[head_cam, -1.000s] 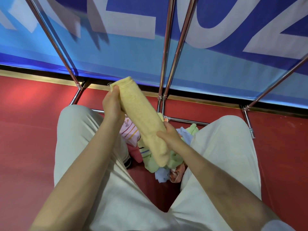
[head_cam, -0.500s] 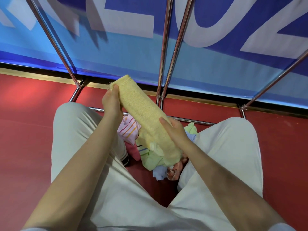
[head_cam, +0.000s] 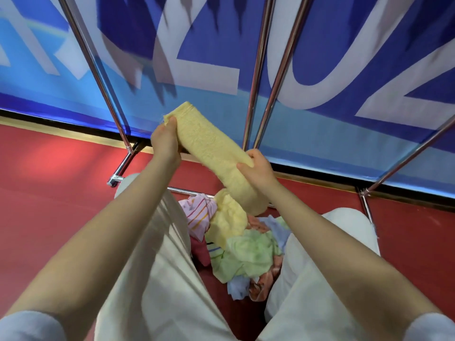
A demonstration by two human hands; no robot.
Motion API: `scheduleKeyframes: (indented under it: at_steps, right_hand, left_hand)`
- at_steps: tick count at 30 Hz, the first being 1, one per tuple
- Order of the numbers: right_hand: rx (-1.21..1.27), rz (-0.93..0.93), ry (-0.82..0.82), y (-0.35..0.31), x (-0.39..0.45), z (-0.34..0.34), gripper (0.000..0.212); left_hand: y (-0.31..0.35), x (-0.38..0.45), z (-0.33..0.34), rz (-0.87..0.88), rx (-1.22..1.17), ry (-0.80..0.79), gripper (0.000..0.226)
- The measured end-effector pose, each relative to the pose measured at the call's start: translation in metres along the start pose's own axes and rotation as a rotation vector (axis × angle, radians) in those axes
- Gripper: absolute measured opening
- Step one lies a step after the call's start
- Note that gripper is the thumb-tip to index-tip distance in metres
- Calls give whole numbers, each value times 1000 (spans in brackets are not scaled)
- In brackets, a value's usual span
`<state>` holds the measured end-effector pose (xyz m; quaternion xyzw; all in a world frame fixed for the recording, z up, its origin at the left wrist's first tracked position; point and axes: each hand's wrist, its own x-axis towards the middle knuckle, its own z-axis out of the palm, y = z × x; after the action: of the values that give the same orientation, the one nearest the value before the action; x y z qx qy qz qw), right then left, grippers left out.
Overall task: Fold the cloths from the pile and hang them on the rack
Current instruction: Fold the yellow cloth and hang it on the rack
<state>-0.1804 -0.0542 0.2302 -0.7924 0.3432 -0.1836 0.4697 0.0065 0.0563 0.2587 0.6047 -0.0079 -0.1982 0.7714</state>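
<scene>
A folded yellow towel [head_cam: 211, 153] stretches between both hands, raised above my knees. My left hand [head_cam: 165, 141] grips its far upper end. My right hand [head_cam: 258, 168] grips it lower down, and the loose end hangs beneath that hand. Below, on the red floor between my legs, lies the pile of cloths [head_cam: 246, 252]: green, pink striped, light blue, orange and another yellow one. The chrome rack [head_cam: 256, 77] rises in front of me, its upright rods just behind the towel.
My knees in cream trousers [head_cam: 160, 242] flank the pile. The rack's low crossbar [head_cam: 187, 191] and slanted side rods [head_cam: 98, 72] frame the space. A blue banner with large pale letters [head_cam: 221, 57] covers the wall behind. Red floor [head_cam: 49, 193] spreads to both sides.
Both hands have lifted the yellow towel higher, toward the rack's rods. My right hand slid up along it, leaving a longer end hanging. The view tilted up.
</scene>
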Motion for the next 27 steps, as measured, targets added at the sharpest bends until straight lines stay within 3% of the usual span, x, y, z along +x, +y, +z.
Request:
scheduleKeyframes:
  at_steps: [3, 7, 14, 18, 24, 27]
  right_hand:
    - [21, -67, 5, -51, 28, -15, 12]
    - [-95, -166, -58, -116, 64, -38, 33]
    - [-82, -258, -54, -234, 121, -73, 25]
    - [-76, -308, -29, -298, 146, -79, 18]
    - [-187, -396, 26, -389, 183, -73, 22]
    - [-270, -420, 16, -431, 199, -68, 20]
  left_hand:
    - [39, 18, 5, 86, 94, 31, 25]
    - [85, 39, 10, 222, 270, 56, 22]
    - [178, 71, 19, 402, 474, 18, 30]
    - [228, 81, 28, 397, 503, -4, 12]
    - [277, 119, 32, 203, 490, -105, 26]
    - [292, 129, 38, 247, 534, -40, 21]
